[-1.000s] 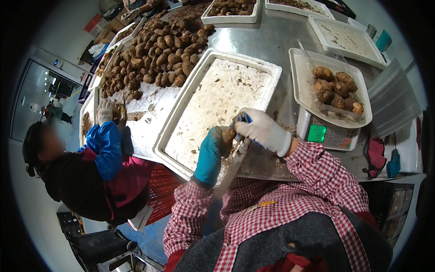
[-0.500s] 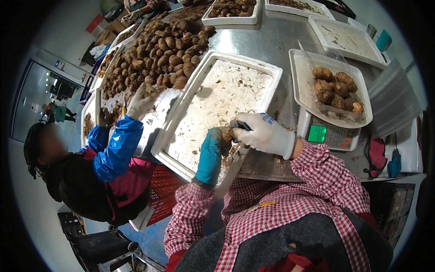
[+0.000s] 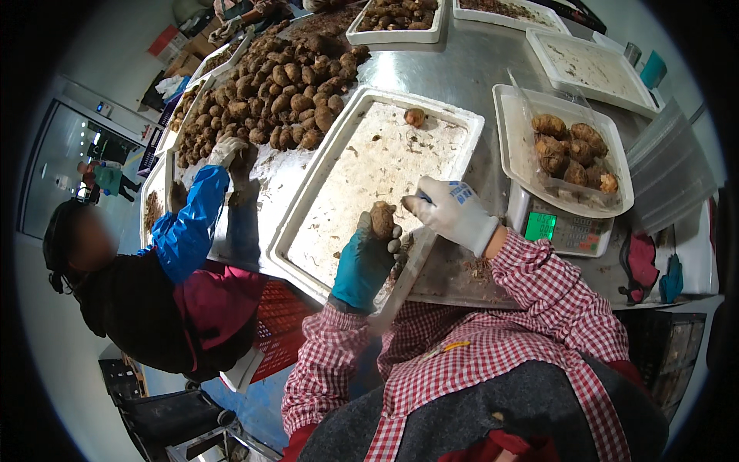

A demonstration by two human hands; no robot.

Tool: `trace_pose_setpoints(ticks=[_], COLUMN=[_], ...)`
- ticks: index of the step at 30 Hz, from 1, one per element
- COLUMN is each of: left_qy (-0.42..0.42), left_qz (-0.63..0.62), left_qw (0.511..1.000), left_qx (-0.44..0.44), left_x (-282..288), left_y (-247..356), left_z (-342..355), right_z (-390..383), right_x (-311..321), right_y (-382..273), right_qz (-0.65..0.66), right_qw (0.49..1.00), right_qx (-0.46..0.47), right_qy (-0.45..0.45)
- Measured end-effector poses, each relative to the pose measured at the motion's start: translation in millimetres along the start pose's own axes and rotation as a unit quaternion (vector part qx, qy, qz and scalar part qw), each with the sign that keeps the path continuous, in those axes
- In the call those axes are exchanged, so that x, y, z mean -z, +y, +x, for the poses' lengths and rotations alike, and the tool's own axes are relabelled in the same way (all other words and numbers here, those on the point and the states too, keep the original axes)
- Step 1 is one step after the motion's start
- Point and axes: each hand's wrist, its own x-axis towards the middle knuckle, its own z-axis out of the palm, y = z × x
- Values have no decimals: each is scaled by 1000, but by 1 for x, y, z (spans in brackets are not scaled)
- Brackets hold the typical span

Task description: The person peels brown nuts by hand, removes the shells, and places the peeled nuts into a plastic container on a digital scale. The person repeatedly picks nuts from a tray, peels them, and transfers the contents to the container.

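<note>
My left hand (image 3: pixel 363 266), in a teal glove with greyish fingertips, is closed round a brown taro (image 3: pixel 382 220) that stands up out of its grip. It hovers above the near end of a white foam tray (image 3: pixel 279 250) strewn with peel and dirt. Just right of the taro and apart from it is my right hand (image 3: pixel 454 214), white-gloved, fingers curled in a pinch; a small dark bit shows at them, too little to name. Near the tray's far end lies a single taro (image 3: pixel 415 117) with a pale orange end.
A large heap of taros (image 3: pixel 285 88) covers the table's far left. At right, a scale (image 3: pixel 566 229) bears a white tray (image 3: pixel 512 154) of bagged taros (image 3: pixel 573 150). A co-worker in blue sleeves (image 3: pixel 192 223) handles taros at left. More white trays (image 3: pixel 593 73) stand farther back.
My hands have come apart, the right moving up from the taro, which now shows in my left hand. Another taro now lies at the tray's far end. The co-worker's hand has shifted toward the heap.
</note>
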Motion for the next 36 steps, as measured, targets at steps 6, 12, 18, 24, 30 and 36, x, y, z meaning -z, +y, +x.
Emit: trace_pose_setpoints(ticks=[6, 12, 18, 24, 30, 36], left_qy=[-58, -36, 48, -17, 26, 46], left_qz=[-56, 38, 33, 81, 252, 288], left_qw=[996, 998, 998, 996, 955, 924], left_qx=[-30, -44, -13, -41, -155, -247], left_x=[2, -16, -5, 7, 7, -1], left_y=[-2, -8, -3, 1, -4, -8], left_z=[-2, -8, -4, -16, -16, -22], right_z=[-8, -15, -16, -19, -8, 2], right_x=[-3, -19, -13, -11, -14, -25], right_y=[-1, -10, -13, -24, -39, -33], right_qz=[82, -54, 197, 315, 208, 311], right_qw=[992, 990, 979, 947, 973, 950], right_qx=[94, 129, 30, 65, 101, 15], right_qy=[34, -1, -46, -10, -10, -21])
